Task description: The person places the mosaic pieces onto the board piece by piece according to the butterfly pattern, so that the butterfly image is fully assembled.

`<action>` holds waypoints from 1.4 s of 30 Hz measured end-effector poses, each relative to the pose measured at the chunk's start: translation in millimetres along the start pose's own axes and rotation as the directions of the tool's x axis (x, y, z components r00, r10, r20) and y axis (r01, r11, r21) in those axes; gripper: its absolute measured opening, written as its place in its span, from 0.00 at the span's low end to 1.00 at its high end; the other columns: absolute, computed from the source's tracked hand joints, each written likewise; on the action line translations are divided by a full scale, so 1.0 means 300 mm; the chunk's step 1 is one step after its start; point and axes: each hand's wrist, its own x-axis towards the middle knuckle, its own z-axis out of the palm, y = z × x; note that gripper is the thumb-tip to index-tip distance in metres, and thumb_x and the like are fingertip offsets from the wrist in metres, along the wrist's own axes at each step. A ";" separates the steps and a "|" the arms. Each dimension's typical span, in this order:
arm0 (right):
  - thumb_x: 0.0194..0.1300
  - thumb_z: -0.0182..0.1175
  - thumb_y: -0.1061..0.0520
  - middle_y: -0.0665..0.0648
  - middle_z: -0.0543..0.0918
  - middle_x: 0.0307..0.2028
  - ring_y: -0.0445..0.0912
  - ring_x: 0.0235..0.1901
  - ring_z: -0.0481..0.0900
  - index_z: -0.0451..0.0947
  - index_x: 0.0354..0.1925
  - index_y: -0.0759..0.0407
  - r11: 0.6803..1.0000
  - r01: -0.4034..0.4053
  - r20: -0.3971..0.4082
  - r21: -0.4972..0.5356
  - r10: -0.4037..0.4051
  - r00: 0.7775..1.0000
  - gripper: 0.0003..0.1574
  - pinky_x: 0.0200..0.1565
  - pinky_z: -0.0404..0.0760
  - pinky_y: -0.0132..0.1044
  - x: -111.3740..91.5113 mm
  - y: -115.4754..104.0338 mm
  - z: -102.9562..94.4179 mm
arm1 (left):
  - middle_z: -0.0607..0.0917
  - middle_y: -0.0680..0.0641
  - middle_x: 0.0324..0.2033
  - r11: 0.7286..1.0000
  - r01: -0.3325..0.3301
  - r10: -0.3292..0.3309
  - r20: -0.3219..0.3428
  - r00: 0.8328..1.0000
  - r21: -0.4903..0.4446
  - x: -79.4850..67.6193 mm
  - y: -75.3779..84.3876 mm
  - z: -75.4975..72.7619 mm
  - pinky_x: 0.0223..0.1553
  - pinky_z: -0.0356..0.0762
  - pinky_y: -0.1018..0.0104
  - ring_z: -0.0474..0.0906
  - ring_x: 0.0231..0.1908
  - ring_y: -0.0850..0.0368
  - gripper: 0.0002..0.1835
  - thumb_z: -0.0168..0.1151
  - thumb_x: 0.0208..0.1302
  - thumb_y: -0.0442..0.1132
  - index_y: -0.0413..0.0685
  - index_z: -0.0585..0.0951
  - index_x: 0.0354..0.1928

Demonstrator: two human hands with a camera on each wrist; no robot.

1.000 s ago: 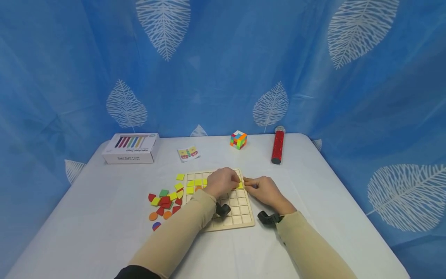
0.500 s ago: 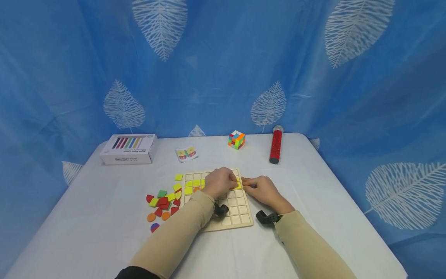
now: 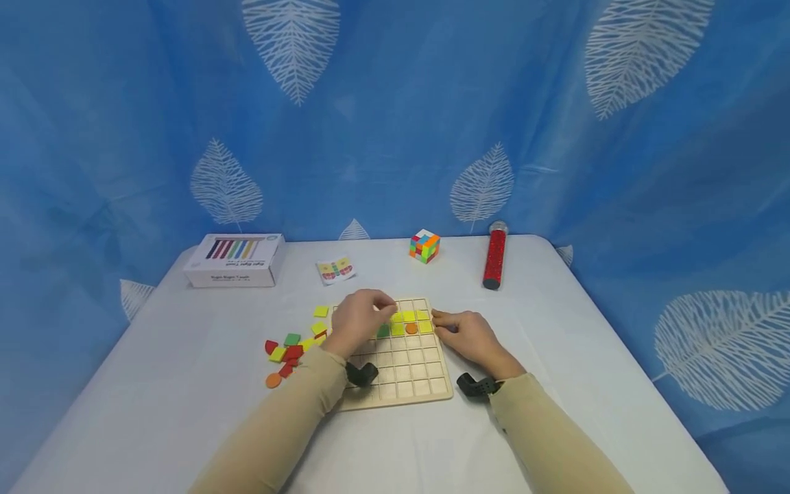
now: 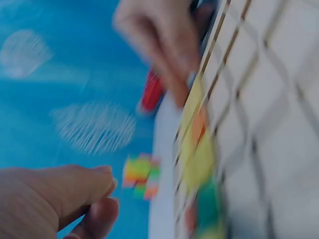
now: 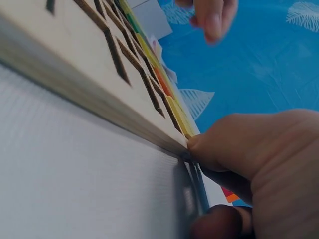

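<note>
A wooden grid board lies on the white table. Near its far right stand yellow squares, a green square and an orange circle. My left hand hovers over the board's far left part with fingers loosely curled; in the left wrist view its fingers hold nothing. My right hand rests on the table, with its fingertips against the board's right edge. Loose red, yellow, green and orange pieces lie left of the board.
At the back of the table stand a white box, a small picture card, a colour cube and a red glitter tube. Blue leaf-print cloth hangs all around.
My left hand has lifted from the board's far right and moved left, uncovering the yellow and green squares and the orange circle. My right hand has stayed at the board's edge.
</note>
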 end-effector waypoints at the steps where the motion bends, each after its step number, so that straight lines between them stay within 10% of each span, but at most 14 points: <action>1: 0.69 0.66 0.49 0.45 0.81 0.63 0.53 0.68 0.75 0.84 0.59 0.50 1.000 -0.005 -0.001 -0.004 0.005 1.000 0.22 0.67 0.73 0.55 -0.001 0.000 0.000 | 0.90 0.58 0.42 1.000 0.023 -0.023 -0.020 1.000 -0.011 -0.014 -0.029 -0.034 0.37 0.77 0.59 0.83 0.41 0.56 0.08 0.68 0.68 0.51 0.61 0.90 0.44; 8: 0.71 0.64 0.49 0.46 0.79 0.67 0.54 0.69 0.74 0.83 0.61 0.51 0.999 -0.018 -0.014 -0.040 0.017 1.000 0.23 0.67 0.72 0.56 -0.018 0.016 -0.008 | 0.86 0.46 0.51 0.963 0.245 -0.253 -0.067 0.965 -0.112 -0.105 -0.261 -0.218 0.54 0.76 0.49 0.76 0.50 0.47 0.13 0.65 0.71 0.49 0.52 0.88 0.50; 14: 0.71 0.64 0.49 0.46 0.78 0.67 0.56 0.70 0.73 0.82 0.62 0.50 0.998 -0.038 -0.006 -0.058 0.038 0.999 0.24 0.67 0.72 0.58 -0.033 0.031 -0.025 | 0.84 0.45 0.56 0.941 0.327 -0.332 -0.048 0.942 -0.089 -0.141 -0.356 -0.194 0.54 0.77 0.48 0.76 0.50 0.46 0.18 0.65 0.71 0.51 0.52 0.86 0.56; 28: 0.71 0.64 0.48 0.47 0.78 0.67 0.56 0.70 0.72 0.83 0.62 0.51 0.999 -0.034 0.009 -0.031 0.034 0.999 0.23 0.68 0.70 0.58 -0.016 0.019 -0.014 | 0.83 0.52 0.38 0.968 0.213 -0.218 0.018 0.976 0.134 -0.167 -0.325 -0.173 0.30 0.73 0.63 0.76 0.27 0.56 0.22 0.77 0.57 0.57 0.57 0.89 0.50; 42: 0.71 0.64 0.48 0.46 0.78 0.67 0.57 0.71 0.72 0.82 0.62 0.50 0.999 -0.041 0.030 -0.035 0.042 0.999 0.24 0.68 0.70 0.58 0.004 -0.015 0.012 | 0.83 0.54 0.37 0.940 0.026 -0.054 0.074 0.996 0.341 -0.216 -0.328 -0.202 0.30 0.72 0.68 0.74 0.33 0.59 0.18 0.78 0.57 0.51 0.59 0.91 0.50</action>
